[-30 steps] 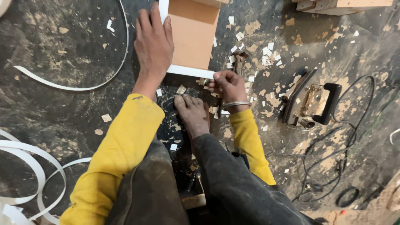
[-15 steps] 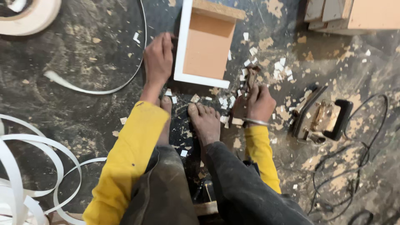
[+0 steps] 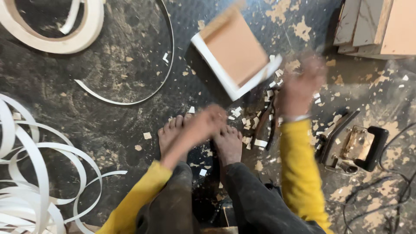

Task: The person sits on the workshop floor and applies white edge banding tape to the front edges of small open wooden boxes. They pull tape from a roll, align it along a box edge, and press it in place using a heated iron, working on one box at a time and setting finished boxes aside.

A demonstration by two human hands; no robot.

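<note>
A small square wooden board with white edge banding lies tilted on the dark floor ahead of my bare feet. My right hand, blurred by motion, is at the board's right corner; whether it grips the board is unclear. Equally blurred, my left hand hovers over my toes, away from the board, with nothing visible in it. A dark hand tool lies on the floor between my right foot and my right forearm.
A clothes iron with a black cord lies on its side at the right. Stacked boards sit top right. A roll of white edge band is top left, loose white strips at the left. Trimmings litter the floor.
My left hand has come off the board and back to my feet. My right hand has risen from the floor tool to the board's corner. The board has rotated.
</note>
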